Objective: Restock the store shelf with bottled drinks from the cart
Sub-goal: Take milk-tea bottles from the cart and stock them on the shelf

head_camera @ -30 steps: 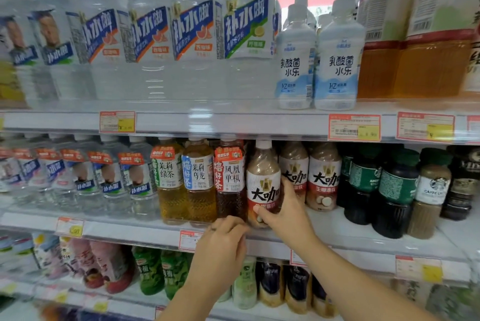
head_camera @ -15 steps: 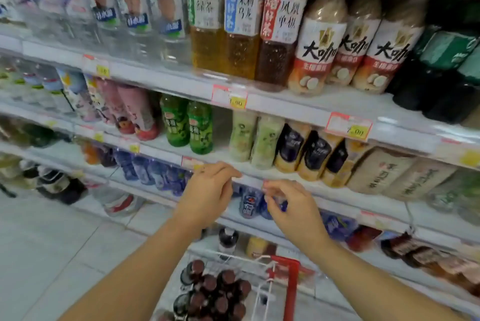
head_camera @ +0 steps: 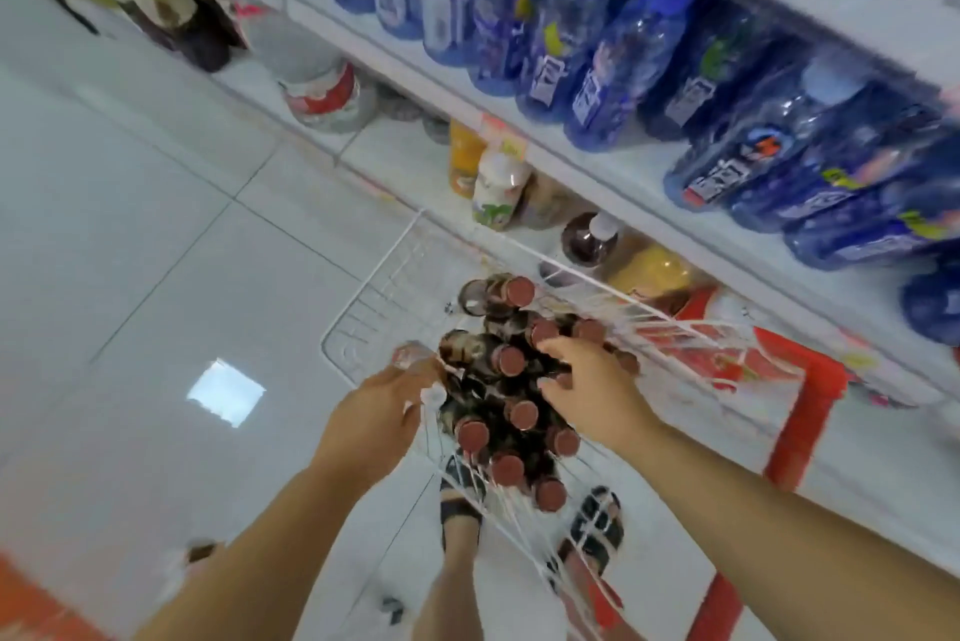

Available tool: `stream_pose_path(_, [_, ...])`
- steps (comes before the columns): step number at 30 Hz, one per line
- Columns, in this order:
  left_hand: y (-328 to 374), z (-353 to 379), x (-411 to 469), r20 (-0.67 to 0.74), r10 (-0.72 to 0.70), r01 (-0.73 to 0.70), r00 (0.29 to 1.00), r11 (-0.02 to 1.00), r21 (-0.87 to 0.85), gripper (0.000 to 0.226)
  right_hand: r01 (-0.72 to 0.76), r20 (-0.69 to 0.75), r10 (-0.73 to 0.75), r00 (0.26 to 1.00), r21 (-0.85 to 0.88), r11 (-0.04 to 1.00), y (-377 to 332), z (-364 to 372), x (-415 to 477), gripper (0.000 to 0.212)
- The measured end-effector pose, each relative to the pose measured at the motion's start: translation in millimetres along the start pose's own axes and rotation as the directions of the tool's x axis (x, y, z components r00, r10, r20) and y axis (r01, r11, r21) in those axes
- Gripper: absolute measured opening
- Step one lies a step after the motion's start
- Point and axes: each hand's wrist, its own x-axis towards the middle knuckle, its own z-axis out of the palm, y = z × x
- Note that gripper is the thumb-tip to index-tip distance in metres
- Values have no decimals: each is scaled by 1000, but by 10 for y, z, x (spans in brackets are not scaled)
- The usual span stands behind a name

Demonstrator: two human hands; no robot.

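Shelf (head_camera: 623,193), 1 o'clock: row of blue bottles (head_camera: 597,58). Wire cart (head_camera: 374,308), centre: dark red-capped bottles (head_camera: 522,414) packed upright. Right hand (head_camera: 592,391), 3 o'clock of cluster: fingers spread over caps. Left hand (head_camera: 374,412), 9 o'clock: fingers curled, grip unclear.

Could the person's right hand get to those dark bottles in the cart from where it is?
Probably yes. The right hand is directly over the dark bottles, whose caps point up in the open-topped cart; nothing seems to cover them.
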Motion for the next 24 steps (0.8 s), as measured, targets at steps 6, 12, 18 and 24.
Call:
stream_pose_path(6, [-377,400,356,247,36,-99,968,963,249,58,115,168,-38,985,-483,868,323,650,328,73])
stream_pose_path(12, [-344,647,629,329,-10,-110,944,933,343,34,152,131,-98,987,-516,843,465,833,335,81])
stream_pose_path(18, [-361,383,537,72,-67,57,995,990,132,12,141,260,-32,965,-414,900,373,640,382,62])
stream_pose_path(24, [397,-651,75,-122,64,-71,990,996,-52,4,87,262,-97,960,51,995,-197,-115,-90,45])
